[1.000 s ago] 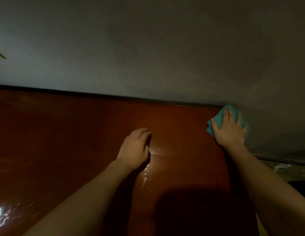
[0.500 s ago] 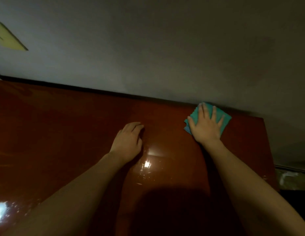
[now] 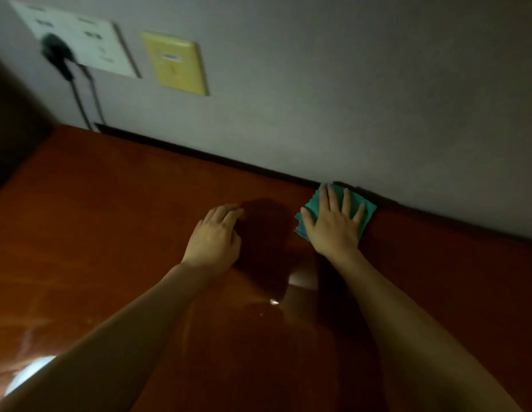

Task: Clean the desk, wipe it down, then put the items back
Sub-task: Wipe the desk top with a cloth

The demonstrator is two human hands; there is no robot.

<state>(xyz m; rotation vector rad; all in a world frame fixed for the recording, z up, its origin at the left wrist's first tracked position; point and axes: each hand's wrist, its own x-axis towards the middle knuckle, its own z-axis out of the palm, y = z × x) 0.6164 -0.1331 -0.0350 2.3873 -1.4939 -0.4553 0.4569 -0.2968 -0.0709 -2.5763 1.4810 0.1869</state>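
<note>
A glossy red-brown desk (image 3: 110, 218) fills the lower view, dimly lit, with wet-looking shine near the middle. A teal cloth (image 3: 368, 209) lies at the desk's back edge against the wall. My right hand (image 3: 333, 226) presses flat on the cloth with fingers spread, covering most of it. Just to its left, my left hand (image 3: 215, 233) rests palm-down on the bare desk, fingers loosely curled and holding nothing.
On the grey wall at upper left are a white socket panel (image 3: 89, 40) with a black plug (image 3: 55, 52) and cables (image 3: 86, 102) running down behind the desk, and a yellow plate (image 3: 177, 63). A dark upright shape (image 3: 12, 129) borders the desk's left end.
My right hand has slid the cloth leftwards along the back edge, nearer to my left hand. The view has swung left, so the socket panel and yellow plate now show.
</note>
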